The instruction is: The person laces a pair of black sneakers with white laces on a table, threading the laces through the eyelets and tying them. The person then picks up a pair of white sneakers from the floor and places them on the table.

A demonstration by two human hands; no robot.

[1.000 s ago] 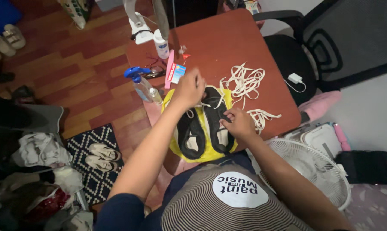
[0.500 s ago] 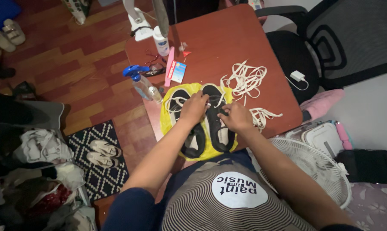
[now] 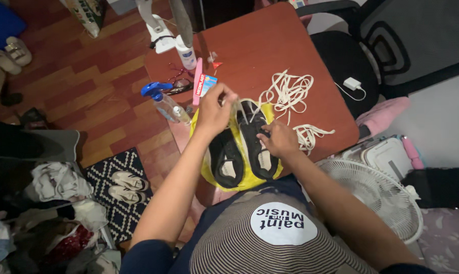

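Dim, warm indoor light; the glossy reddish-brown wooden table point(image 3: 290, 45) shows soft sheen, corners darken, and wide-angle distortion bends the edges.

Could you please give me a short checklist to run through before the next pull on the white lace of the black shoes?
1. Left hand pinches the white lace: ok.
2. Right hand steadies the right black shoe: ok.
3. Both shoes rest on the yellow plastic bag: ok.
4. Lace seated in its eyelet: cannot tell.
5. Loose pile of white laces lies apart from the shoes: ok.
6. Blue-topped spray bottle upright: not ok, it lies on its side.
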